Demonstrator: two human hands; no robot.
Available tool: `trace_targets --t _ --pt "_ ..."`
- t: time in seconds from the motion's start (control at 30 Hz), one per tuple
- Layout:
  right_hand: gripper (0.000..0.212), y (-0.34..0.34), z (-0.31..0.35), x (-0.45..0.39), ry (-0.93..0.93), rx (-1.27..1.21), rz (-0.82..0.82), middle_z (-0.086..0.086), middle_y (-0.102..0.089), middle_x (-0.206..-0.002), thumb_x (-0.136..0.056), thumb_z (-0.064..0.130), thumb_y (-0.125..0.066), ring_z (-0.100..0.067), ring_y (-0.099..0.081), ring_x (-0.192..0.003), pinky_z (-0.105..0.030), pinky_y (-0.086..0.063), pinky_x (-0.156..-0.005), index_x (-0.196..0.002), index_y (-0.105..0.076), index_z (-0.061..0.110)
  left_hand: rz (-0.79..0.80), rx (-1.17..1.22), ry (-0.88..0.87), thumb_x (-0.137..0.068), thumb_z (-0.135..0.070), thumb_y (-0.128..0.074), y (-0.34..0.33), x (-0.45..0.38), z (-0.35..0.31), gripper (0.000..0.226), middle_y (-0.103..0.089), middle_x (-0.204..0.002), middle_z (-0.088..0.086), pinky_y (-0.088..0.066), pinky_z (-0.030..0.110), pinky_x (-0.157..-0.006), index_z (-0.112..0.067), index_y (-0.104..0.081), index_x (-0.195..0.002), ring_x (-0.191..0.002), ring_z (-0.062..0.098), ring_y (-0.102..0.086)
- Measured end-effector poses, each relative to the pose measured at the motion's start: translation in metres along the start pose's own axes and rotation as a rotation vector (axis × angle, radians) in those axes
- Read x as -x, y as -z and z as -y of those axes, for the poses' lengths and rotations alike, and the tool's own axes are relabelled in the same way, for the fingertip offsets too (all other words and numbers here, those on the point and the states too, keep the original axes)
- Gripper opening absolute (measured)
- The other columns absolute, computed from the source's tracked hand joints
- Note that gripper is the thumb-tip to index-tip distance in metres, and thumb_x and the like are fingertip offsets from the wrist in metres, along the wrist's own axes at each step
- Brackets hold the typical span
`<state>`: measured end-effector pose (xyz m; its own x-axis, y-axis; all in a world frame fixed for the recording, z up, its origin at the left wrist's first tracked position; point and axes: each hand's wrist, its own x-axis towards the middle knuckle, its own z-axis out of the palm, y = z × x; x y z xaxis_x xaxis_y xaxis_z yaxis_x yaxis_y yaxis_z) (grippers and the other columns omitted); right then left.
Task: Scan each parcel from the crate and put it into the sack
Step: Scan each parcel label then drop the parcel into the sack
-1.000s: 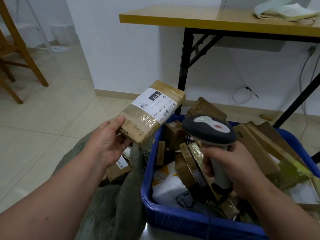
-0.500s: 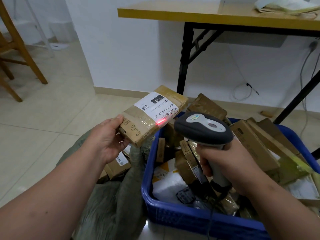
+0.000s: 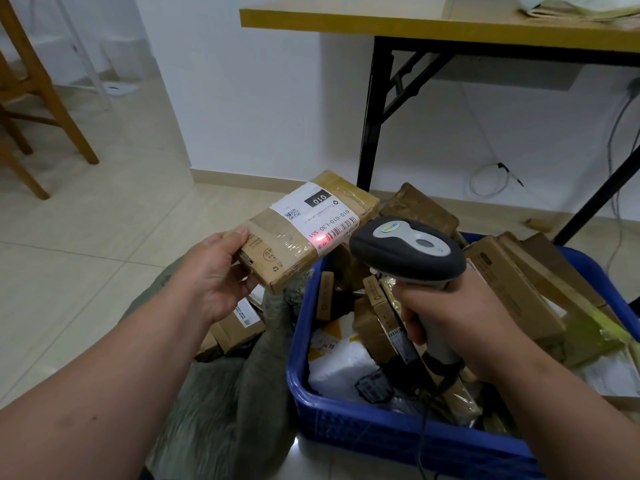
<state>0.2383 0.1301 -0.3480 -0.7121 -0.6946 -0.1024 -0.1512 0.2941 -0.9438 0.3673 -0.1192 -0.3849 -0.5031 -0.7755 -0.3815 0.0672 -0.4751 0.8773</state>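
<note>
My left hand [image 3: 211, 275] grips one end of a taped brown cardboard parcel [image 3: 277, 244] with a white shipping label, held above the gap between sack and crate. A red scan spot glows on the label's barcode. My right hand [image 3: 457, 327] is wrapped round the handle of a grey barcode scanner [image 3: 408, 247], whose head points at the label from the right. The blue plastic crate [image 3: 381, 431] below holds several brown boxes and a white mailer. The grey-green sack [image 3: 221, 403] lies open left of the crate, with boxes inside.
A folding table with a yellow-edged top [image 3: 433, 26] and black legs stands behind the crate against the white wall. A wooden chair [image 3: 38, 98] is at far left on the tiled floor. Cables hang by the wall at right. The scanner's cord drops over the crate's front rim.
The scanner moved left toward the parcel and its red spot came on over the barcode. The parcel dipped slightly; my left hand keeps the same hold.
</note>
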Motion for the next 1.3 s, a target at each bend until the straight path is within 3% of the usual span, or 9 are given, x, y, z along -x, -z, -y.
trace_targets --t 0.27,0.5,0.67,0.87,1.0,1.07,1.13,1.23,1.3 --pt "0.017 -0.010 0.004 -0.003 -0.021 -0.021 0.006 -0.015 -0.060 -0.061 -0.082 0.016 -0.069 -0.023 -0.056 -0.053 -0.037 -0.047 -0.056 -0.079 -0.062 0.000 -0.069 -0.030 -0.009 -0.097 -0.024 -0.058 0.013 -0.001 -0.008 0.010 -0.070 -0.093 0.005 -0.053 0.042 -0.085 -0.017 -0.058 -0.105 -0.090 0.025 -0.068" --pt "0.023 -0.030 0.005 -0.014 -0.034 -0.007 0.046 -0.019 -0.064 -0.062 -0.082 0.019 -0.069 -0.022 -0.059 -0.050 -0.033 -0.050 -0.052 -0.076 -0.062 -0.002 -0.314 -0.174 -0.036 -0.091 -0.015 -0.059 0.061 -0.010 -0.018 0.012 -0.065 -0.056 0.002 -0.050 0.027 -0.052 -0.014 -0.061 -0.079 -0.050 0.015 -0.064" --pt "0.021 -0.044 0.000 -0.025 -0.058 0.048 0.124 -0.013 -0.067 -0.065 -0.082 0.028 -0.070 -0.023 -0.063 -0.056 -0.040 -0.053 -0.059 -0.077 -0.066 0.007 -0.406 -0.334 0.170 -0.092 -0.014 -0.059 0.105 -0.025 0.004 0.008 -0.058 -0.078 0.012 -0.047 0.030 -0.051 -0.011 -0.057 -0.085 -0.066 0.024 -0.057" --pt "0.014 -0.067 -0.008 -0.040 -0.074 -0.008 0.147 -0.006 -0.063 -0.059 -0.085 0.021 -0.070 -0.019 -0.061 -0.052 -0.028 -0.052 -0.053 -0.082 -0.063 0.009 -0.357 -0.326 0.343 -0.100 -0.015 -0.049 0.113 -0.048 0.031 0.017 -0.059 -0.079 0.012 -0.050 0.026 -0.038 -0.010 -0.054 -0.084 -0.068 0.022 -0.059" --pt "0.015 -0.073 -0.017 -0.050 -0.088 0.018 0.120 -0.007 -0.066 -0.060 -0.084 0.024 -0.072 -0.019 -0.064 -0.052 -0.027 -0.053 -0.052 -0.085 -0.065 0.011 -0.325 -0.239 0.378 -0.097 0.002 -0.046 0.100 -0.069 0.042 0.014 -0.056 -0.098 0.014 -0.056 0.034 -0.043 -0.002 -0.057 -0.105 -0.094 0.027 -0.059" --pt "0.016 -0.073 -0.021 -0.054 -0.086 0.016 0.116 -0.008 -0.067 -0.063 -0.083 0.027 -0.073 -0.020 -0.064 -0.053 -0.027 -0.053 -0.052 -0.085 -0.065 0.013 -0.332 -0.279 0.415 -0.099 -0.002 -0.046 0.094 -0.073 0.049 0.007 -0.049 -0.090 0.016 -0.053 0.033 -0.037 -0.002 -0.052 -0.095 -0.081 0.030 -0.057" --pt "0.016 -0.072 -0.024 -0.057 -0.085 0.012 0.117 -0.008 -0.068 -0.064 -0.083 0.028 -0.073 -0.022 -0.065 -0.055 -0.028 -0.053 -0.053 -0.085 -0.065 0.015 -0.345 -0.314 0.437 -0.100 -0.005 -0.047 0.093 -0.076 0.054 0.004 -0.050 -0.089 0.018 -0.054 0.040 -0.049 -0.002 -0.048 -0.097 -0.077 0.033 -0.056" --pt "0.015 -0.070 -0.026 -0.058 -0.088 0.020 0.117 -0.007 -0.068 -0.065 -0.084 0.029 -0.072 -0.022 -0.066 -0.057 -0.027 -0.054 -0.055 -0.086 -0.065 0.016 -0.360 -0.326 0.408 -0.097 -0.004 -0.053 0.098 -0.083 0.056 0.038 -0.047 -0.138 0.017 -0.054 0.046 -0.083 -0.004 -0.046 -0.134 -0.123 0.033 -0.051" --pt "0.013 -0.069 -0.025 -0.056 -0.087 0.000 0.108 -0.008 -0.068 -0.064 -0.084 0.027 -0.072 -0.022 -0.066 -0.056 -0.029 -0.054 -0.054 -0.086 -0.066 0.016 -0.338 -0.308 0.371 -0.096 -0.006 -0.055 0.096 -0.081 0.053 0.047 -0.042 -0.147 0.011 -0.053 0.043 -0.084 -0.009 -0.044 -0.142 -0.130 0.028 -0.047"
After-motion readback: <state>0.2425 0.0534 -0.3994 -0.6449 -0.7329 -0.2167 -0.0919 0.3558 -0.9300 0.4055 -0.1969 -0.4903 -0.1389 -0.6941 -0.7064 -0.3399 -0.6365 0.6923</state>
